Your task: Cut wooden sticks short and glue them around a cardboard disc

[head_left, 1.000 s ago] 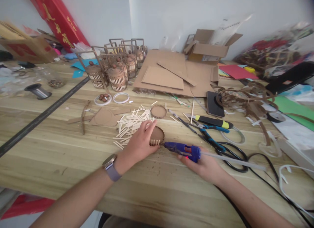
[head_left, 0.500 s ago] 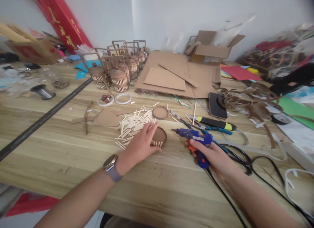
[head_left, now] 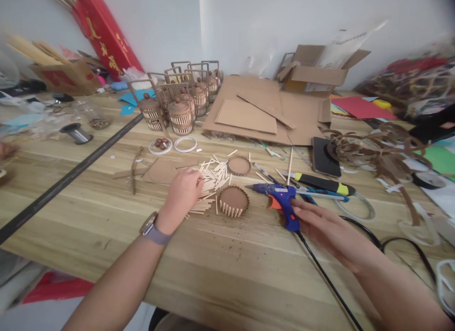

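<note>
My left hand [head_left: 183, 193] is at the left side of the pile of short pale sticks [head_left: 215, 172], its fingers pressed together; what they pinch is hidden. Right of it, a round brown cardboard base [head_left: 232, 198] has a dark braided rim and a row of short sticks upright along its near edge. A blue glue gun [head_left: 282, 193] with an orange trigger lies further right, nozzle towards the base. My right hand [head_left: 320, 226] is against the back of its handle, fingers loosely stretched and off the trigger. A second rimmed disc [head_left: 239, 165] lies behind the base.
Small lidded baskets [head_left: 181, 115] with tall handles stand at the back left, beside cardboard sheets [head_left: 249, 115]. A utility knife [head_left: 320, 183], a phone [head_left: 325, 155] and brown strips [head_left: 384, 151] lie right. The gun's black cord [head_left: 323, 274] runs to the front edge.
My left hand has moved left from the base to the sticks, and its fingers have closed. My right hand has loosened from the glue gun, which now lies flatter. The view has shifted slightly.
</note>
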`<state>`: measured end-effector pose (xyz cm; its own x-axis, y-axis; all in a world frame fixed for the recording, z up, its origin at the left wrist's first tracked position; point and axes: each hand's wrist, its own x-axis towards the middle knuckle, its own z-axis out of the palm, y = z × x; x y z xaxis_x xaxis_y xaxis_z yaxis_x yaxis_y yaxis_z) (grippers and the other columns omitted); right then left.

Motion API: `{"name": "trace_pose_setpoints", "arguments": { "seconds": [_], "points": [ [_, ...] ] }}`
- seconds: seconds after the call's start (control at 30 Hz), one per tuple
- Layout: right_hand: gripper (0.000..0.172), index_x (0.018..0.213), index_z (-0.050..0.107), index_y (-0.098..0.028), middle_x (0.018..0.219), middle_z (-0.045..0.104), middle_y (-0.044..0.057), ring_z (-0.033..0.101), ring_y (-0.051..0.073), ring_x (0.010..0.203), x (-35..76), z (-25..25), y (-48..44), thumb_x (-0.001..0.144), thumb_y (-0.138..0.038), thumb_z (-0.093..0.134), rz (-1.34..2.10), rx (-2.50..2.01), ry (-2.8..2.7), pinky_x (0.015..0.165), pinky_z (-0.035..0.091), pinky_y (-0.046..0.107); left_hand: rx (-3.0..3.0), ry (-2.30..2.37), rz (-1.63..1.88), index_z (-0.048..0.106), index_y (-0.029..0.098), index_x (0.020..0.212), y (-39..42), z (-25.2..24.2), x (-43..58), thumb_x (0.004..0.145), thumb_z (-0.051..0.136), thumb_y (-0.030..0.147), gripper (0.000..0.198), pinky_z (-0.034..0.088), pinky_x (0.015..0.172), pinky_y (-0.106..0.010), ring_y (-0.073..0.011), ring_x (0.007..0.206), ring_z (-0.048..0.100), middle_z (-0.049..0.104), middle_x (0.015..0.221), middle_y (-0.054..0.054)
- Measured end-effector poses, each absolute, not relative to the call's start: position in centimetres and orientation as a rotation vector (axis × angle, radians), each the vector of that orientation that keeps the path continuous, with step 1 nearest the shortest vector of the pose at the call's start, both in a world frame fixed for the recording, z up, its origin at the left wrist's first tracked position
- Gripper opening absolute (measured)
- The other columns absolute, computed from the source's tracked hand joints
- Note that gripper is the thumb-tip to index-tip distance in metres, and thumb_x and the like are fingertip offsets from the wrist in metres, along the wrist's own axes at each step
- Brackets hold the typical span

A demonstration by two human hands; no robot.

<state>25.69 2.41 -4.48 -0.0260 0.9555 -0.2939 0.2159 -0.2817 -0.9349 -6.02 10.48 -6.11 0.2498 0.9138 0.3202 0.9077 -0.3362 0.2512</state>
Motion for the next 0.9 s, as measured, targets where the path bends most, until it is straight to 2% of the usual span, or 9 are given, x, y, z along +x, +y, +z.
{"name": "trace_pose_setpoints", "arguments": {
  "seconds": [0.1, 0.17, 0.23, 0.4, 0.53, 0.63, 0.73, 0.8, 0.9],
  "points": [
    [0.067, 0.120, 0.067, -0.019, 0.132, 0.062, 0.013, 0.055, 0.035, 0.124, 26.1, -4.1, 2.5, 0.069, -0.063, 0.070, 1.333, -1.716, -1.336, 0.106, 0.043, 0.051, 2.510, 1.741, 0.554, 0.068, 0.018, 0.073, 10.6, -6.6, -6.0, 0.083, 0.054, 0.016, 0.017, 0.049, 0.075, -0.036, -0.0230, 0.079, 0.058, 0.063, 0.078, -0.007],
    [0.068, 0.118, 0.069, -0.018, 0.133, 0.062, 0.012, 0.054, 0.035, 0.124, 26.3, -4.0, 2.7, 0.069, -0.065, 0.068, 1.272, -1.759, -1.438, 0.108, 0.040, 0.051, 2.524, 1.718, 0.535, 0.068, 0.017, 0.072, 10.5, -6.8, -5.9, 0.083, 0.054, 0.016, 0.018, 0.049, 0.076, -0.037, -0.0238, 0.080, 0.058, 0.063, 0.078, -0.007],
    [0.063, 0.112, 0.072, -0.018, 0.126, 0.067, 0.011, 0.060, 0.035, 0.118, 26.5, -4.1, 2.8, 0.069, -0.064, 0.068, 1.204, -1.770, -1.537, 0.105, 0.043, 0.050, 2.532, 1.704, 0.521, 0.067, 0.017, 0.071, 10.5, -6.8, -5.7, 0.083, 0.053, 0.015, 0.019, 0.049, 0.076, -0.038, -0.0242, 0.079, 0.059, 0.063, 0.078, -0.008],
    [0.045, 0.097, 0.076, -0.020, 0.099, 0.077, 0.007, 0.070, 0.029, 0.088, 26.9, -4.4, 2.9, 0.078, -0.058, 0.059, 0.966, -1.775, -1.791, 0.077, 0.057, 0.040, 2.530, 1.687, 0.520, 0.065, 0.016, 0.075, 10.3, -6.8, -5.7, 0.082, 0.052, 0.013, 0.015, 0.049, 0.076, -0.038, -0.0241, 0.080, 0.059, 0.064, 0.081, -0.009],
    [0.044, 0.096, 0.074, -0.020, 0.076, 0.076, 0.005, 0.066, 0.023, 0.062, 26.7, -3.6, 3.0, 0.082, -0.055, 0.051, 0.637, -1.881, -1.892, 0.055, 0.050, 0.033, 2.513, 1.682, 0.542, 0.062, 0.018, 0.073, 10.4, -7.0, -5.7, 0.082, 0.050, 0.009, 0.017, 0.048, 0.076, -0.037, -0.0233, 0.079, 0.059, 0.065, 0.079, -0.007],
    [0.044, 0.093, 0.073, -0.019, 0.067, 0.071, 0.004, 0.060, 0.020, 0.054, 25.8, -2.5, 3.1, 0.083, -0.053, 0.047, 0.515, -1.865, -1.917, 0.049, 0.044, 0.031, 2.483, 1.706, 0.597, 0.061, 0.017, 0.076, 10.2, -6.4, -5.4, 0.086, 0.048, 0.010, 0.018, 0.048, 0.074, -0.036, -0.0233, 0.079, 0.060, 0.065, 0.080, -0.008],
    [0.036, 0.093, 0.072, -0.020, 0.066, 0.070, 0.003, 0.060, 0.019, 0.055, 23.9, -1.2, 3.1, 0.083, -0.047, 0.050, 0.473, -1.748, -1.929, 0.050, 0.044, 0.029, 2.371, 1.599, 0.869, 0.059, 0.019, 0.085, 9.2, -4.6, -4.5, 0.092, 0.047, 0.017, 0.014, 0.048, 0.076, -0.033, -0.0209, 0.083, 0.060, 0.066, 0.087, -0.005],
    [0.029, 0.099, 0.069, -0.021, 0.073, 0.072, 0.004, 0.064, 0.019, 0.063, 22.2, -0.6, 3.0, 0.084, -0.041, 0.054, 0.503, -1.610, -1.938, 0.058, 0.048, 0.029, 2.239, 1.333, 1.054, 0.059, 0.020, 0.088, 8.0, -3.4, -3.6, 0.093, 0.050, 0.021, 0.010, 0.047, 0.074, -0.029, -0.0172, 0.080, 0.060, 0.065, 0.085, -0.002],
    [0.028, 0.110, 0.065, -0.023, 0.085, 0.073, 0.003, 0.067, 0.018, 0.074, 19.6, -0.1, 2.8, 0.085, -0.033, 0.058, 0.618, -1.377, -1.960, 0.069, 0.052, 0.028, 2.153, 1.047, 1.101, 0.059, 0.021, 0.087, 5.8, -2.3, -2.2, 0.093, 0.051, 0.022, 0.010, 0.046, 0.071, -0.024, -0.0138, 0.076, 0.059, 0.064, 0.082, 0.001]
  ]
}}
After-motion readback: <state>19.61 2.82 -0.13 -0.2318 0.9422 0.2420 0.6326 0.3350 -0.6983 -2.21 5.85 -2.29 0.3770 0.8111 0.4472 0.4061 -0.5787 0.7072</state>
